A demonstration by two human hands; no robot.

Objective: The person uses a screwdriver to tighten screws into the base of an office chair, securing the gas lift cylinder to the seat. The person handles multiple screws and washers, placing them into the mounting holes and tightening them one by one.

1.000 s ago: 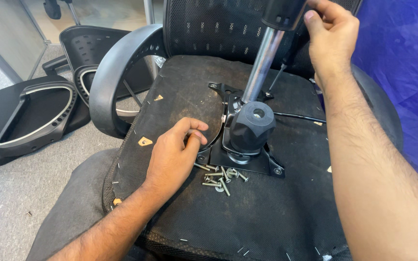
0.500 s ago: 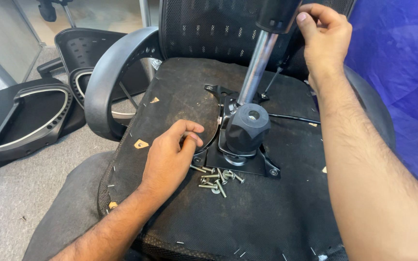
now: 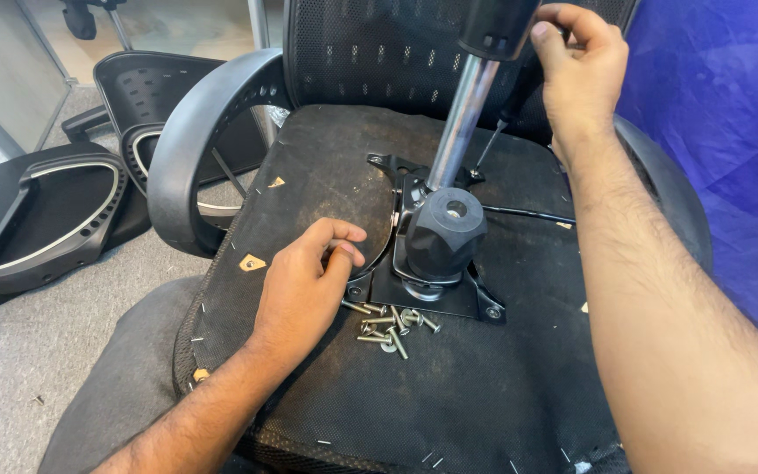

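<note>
An overturned office chair shows its black seat underside (image 3: 326, 175), its edge running beside a curved armrest (image 3: 195, 149). The left hand (image 3: 304, 294) rests on it, fingers loosely curled and holding nothing, tips just beside the black mounting plate (image 3: 449, 298). A small heap of screws (image 3: 388, 325) lies near the plate's front edge, with bare fabric open in front of it. The right hand (image 3: 581, 75) grips a screwdriver (image 3: 506, 114) high up, beside the chrome gas cylinder (image 3: 462, 123). Since the earlier frame both hands have kept their places; only the view has shifted slightly.
</note>
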